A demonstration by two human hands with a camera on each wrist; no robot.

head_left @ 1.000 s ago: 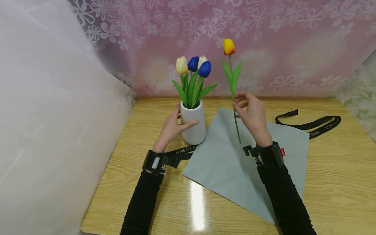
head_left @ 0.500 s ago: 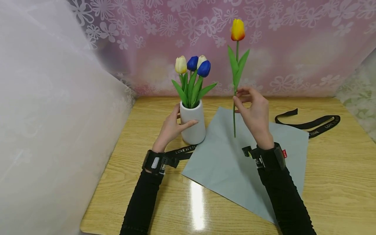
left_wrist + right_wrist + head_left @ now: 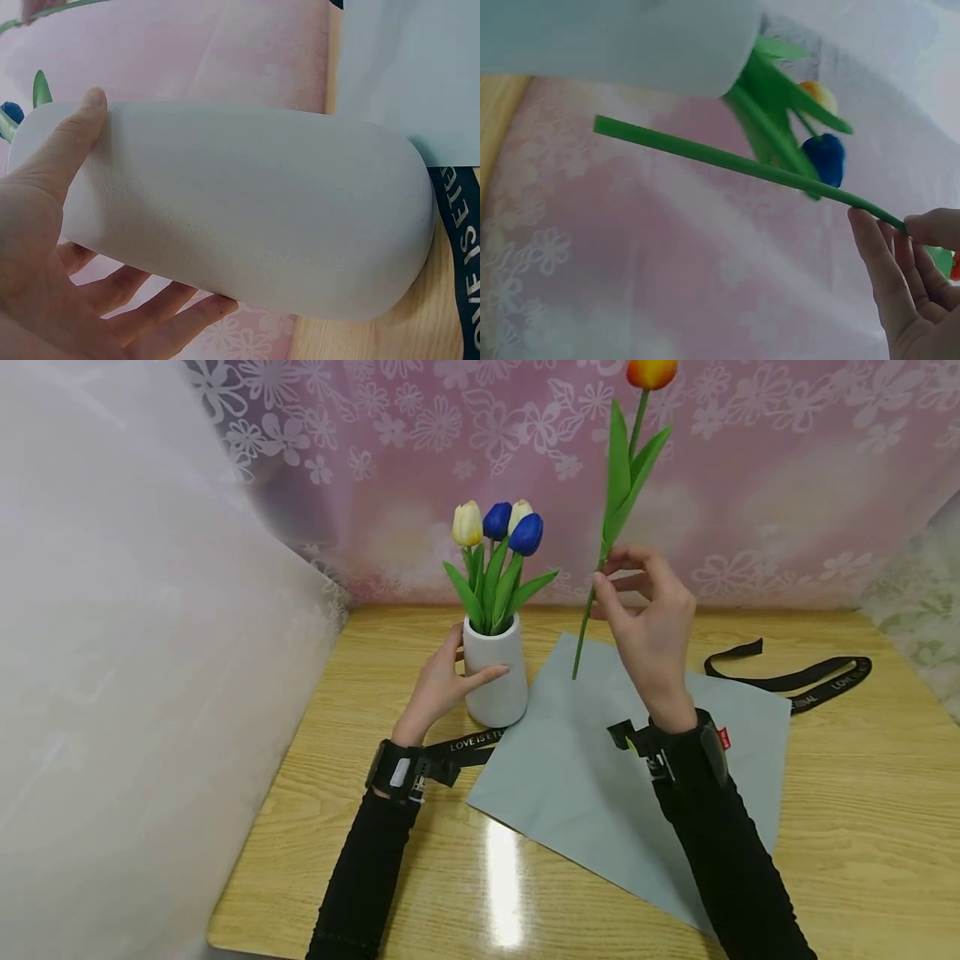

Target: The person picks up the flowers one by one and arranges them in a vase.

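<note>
A white vase (image 3: pixel 495 681) stands on the table, holding several white and blue tulips (image 3: pixel 526 535) with green leaves. My left hand (image 3: pixel 435 689) grips it from the left side, thumb across the front. In the left wrist view the thumb and fingers lie on opposite sides of the vase (image 3: pixel 247 202). Between thumb and fingers my right hand (image 3: pixel 652 618) pinches the stem of a yellow-orange tulip (image 3: pixel 624 485). That tulip is raised in the air, its stem leaning down to the left, and its bloom is partly cut off by the top edge. The stem's lower end (image 3: pixel 630 133) points freely past the fingers.
A grey-blue wrapping sheet (image 3: pixel 585 802) lies on the wooden table (image 3: pixel 300 852), right of the vase. A black lettered ribbon (image 3: pixel 810 681) shows from under it on both sides. Pink floral fabric (image 3: pixel 420 468) hangs behind, and white fabric (image 3: pixel 150 610) covers the left.
My right hand has lifted the yellow-orange tulip higher, and the stem has tilted so its lower end swings left, towards the vase. The left hand stays on the vase.
</note>
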